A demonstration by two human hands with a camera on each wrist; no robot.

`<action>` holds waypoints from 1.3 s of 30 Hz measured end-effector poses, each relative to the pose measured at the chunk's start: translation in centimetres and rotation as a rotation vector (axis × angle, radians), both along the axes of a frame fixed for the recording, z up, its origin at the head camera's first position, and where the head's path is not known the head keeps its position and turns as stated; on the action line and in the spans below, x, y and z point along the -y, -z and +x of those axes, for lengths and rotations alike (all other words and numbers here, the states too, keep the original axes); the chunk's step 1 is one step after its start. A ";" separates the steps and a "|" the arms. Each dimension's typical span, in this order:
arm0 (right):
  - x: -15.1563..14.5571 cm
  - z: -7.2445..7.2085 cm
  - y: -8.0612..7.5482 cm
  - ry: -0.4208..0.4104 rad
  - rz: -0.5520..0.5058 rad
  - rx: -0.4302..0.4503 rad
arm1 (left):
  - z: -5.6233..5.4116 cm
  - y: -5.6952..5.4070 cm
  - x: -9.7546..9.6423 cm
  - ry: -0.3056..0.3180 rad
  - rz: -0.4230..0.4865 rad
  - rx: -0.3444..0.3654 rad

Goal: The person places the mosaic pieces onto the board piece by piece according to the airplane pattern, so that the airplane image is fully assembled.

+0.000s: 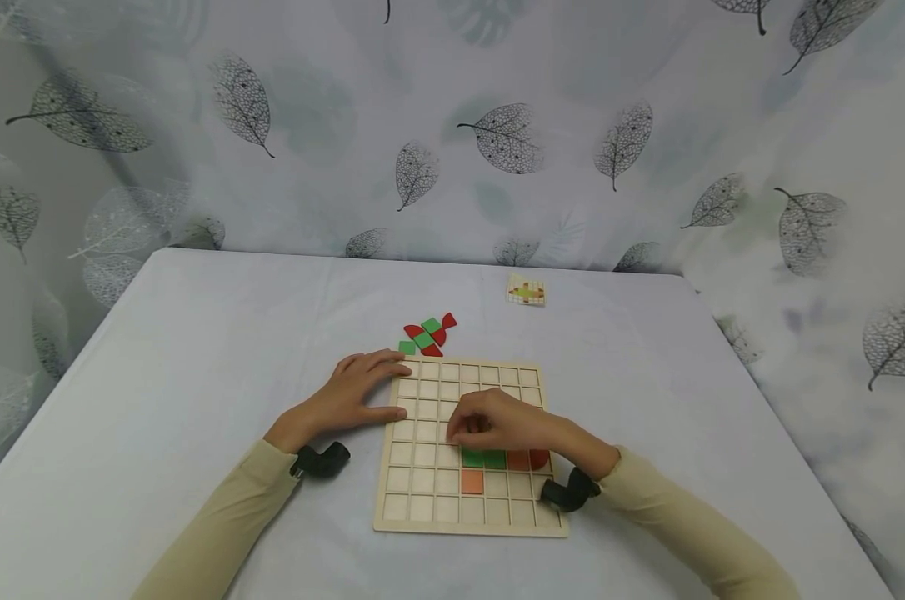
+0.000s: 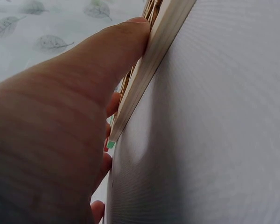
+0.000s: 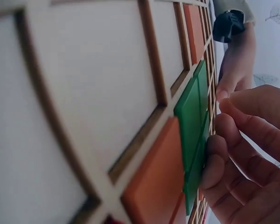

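A wooden grid board [image 1: 422, 504] lies on the white table. My left hand [image 1: 351, 392] rests on its left edge, fingers spread and thumb on the rim. Over the middle of the board, my right hand [image 1: 497, 421] has its fingers curled, thumb and forefinger tips together; I cannot tell whether a piece is between them. Right beside those fingers, green square tiles [image 3: 190, 109] sit in the grid. Along the same row come an orange square tile [image 1: 517, 460] and a red rounded piece [image 1: 539, 459], partly covered by my wrist. One orange tile [image 1: 472, 482] lies in the row nearer me.
Beyond the board's top left corner lie several loose red pieces [image 1: 449, 320] and green pieces [image 1: 407, 347]. A small pattern card [image 1: 526, 291] lies near the table's far edge. A leaf-print curtain [image 1: 310, 167] hangs behind the table [image 1: 197, 350].
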State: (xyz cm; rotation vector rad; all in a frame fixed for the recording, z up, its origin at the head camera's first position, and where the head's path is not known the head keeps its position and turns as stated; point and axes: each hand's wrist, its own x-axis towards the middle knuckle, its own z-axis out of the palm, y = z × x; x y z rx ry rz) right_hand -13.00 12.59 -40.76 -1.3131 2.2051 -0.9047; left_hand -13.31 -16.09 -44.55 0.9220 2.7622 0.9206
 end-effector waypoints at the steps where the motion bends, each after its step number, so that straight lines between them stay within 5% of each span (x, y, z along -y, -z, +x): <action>1: 0.1 -0.2 0.0 0.010 0.005 0.006 | 0.0 0.0 0.0 0.000 -0.002 -0.001; 25: 0.6 -4.9 0.3 0.173 0.003 -0.028 | -0.1 0.1 0.1 0.004 -0.006 0.001; 39: 0.9 -6.3 -0.1 0.222 -0.046 -0.098 | -0.1 0.2 0.1 0.013 0.001 -0.017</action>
